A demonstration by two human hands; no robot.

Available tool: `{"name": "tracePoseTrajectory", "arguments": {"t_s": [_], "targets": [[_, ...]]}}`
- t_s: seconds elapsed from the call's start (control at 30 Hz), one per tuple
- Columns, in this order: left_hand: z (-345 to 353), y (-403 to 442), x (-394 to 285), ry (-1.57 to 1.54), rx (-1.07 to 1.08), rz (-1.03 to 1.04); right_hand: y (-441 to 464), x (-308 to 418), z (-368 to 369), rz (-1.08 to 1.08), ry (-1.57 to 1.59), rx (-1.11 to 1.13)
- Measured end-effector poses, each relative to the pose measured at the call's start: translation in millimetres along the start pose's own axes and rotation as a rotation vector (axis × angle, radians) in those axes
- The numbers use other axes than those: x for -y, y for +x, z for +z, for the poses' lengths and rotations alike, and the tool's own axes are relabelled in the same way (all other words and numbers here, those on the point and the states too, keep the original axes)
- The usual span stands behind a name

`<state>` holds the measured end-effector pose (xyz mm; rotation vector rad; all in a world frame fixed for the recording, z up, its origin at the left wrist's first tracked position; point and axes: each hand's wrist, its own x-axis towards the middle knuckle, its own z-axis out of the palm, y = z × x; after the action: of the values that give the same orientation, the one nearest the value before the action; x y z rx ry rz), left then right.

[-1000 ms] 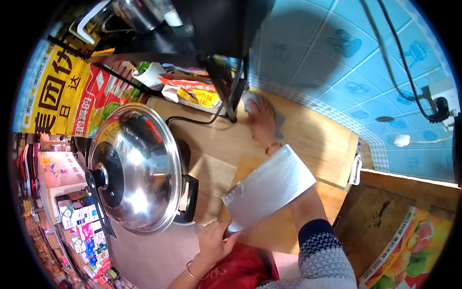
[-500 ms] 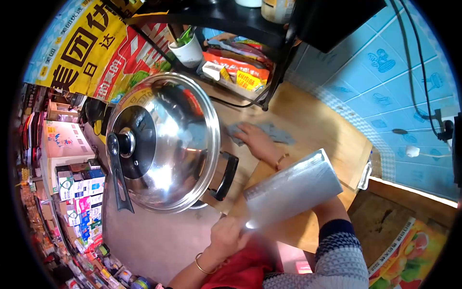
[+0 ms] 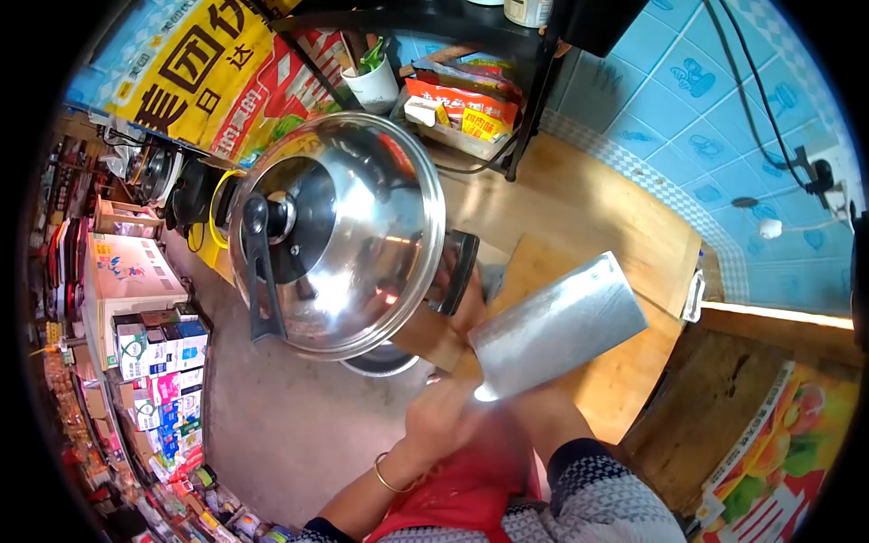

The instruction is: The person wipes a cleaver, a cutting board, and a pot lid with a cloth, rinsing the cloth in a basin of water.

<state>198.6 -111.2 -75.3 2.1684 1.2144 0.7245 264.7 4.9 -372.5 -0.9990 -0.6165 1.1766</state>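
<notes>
The cleaver (image 3: 561,326) is in my left hand (image 3: 441,418), its fingers wrapped round the handle and its broad blade pointing up to the right, above my right forearm. My right hand (image 3: 463,294) is low on the wooden counter (image 3: 579,195), beside the pot's black side handle (image 3: 462,271), which partly hides its fingers. A bit of grey cloth (image 3: 492,275) shows at this hand. Left of both hands stands a large pot with a domed steel lid (image 3: 362,226).
A black shelf holds seasoning packets (image 3: 462,107) and a white cup (image 3: 372,88) behind the pot. A wooden board (image 3: 625,362) lies at the right. Boxes (image 3: 158,348) stand at the left. A black plug (image 3: 819,176) is on the tiled wall.
My right hand has moved with the cloth from near the shelf leg, across the counter, to the pot's side handle. The cleaver stays in my left hand. The view has shifted.
</notes>
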Motion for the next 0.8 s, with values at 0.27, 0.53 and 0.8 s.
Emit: {"name": "tracePoseTrajectory", "arguments": {"t_s": [0.27,0.53,0.8], "targets": [[-12.2,-23.8,14.8,-0.041,-0.004,0.007,9.2,27.1,11.7,-0.284,-1.017,-0.14],[7.0,-42.8,57.8,-0.022,-0.008,0.027,-72.3,50.8,50.7,-0.645,-1.609,0.089],[34.8,-59.4,111.9,0.162,0.001,-0.062,-187.3,16.7,33.2,-0.04,-0.877,0.329]]}}
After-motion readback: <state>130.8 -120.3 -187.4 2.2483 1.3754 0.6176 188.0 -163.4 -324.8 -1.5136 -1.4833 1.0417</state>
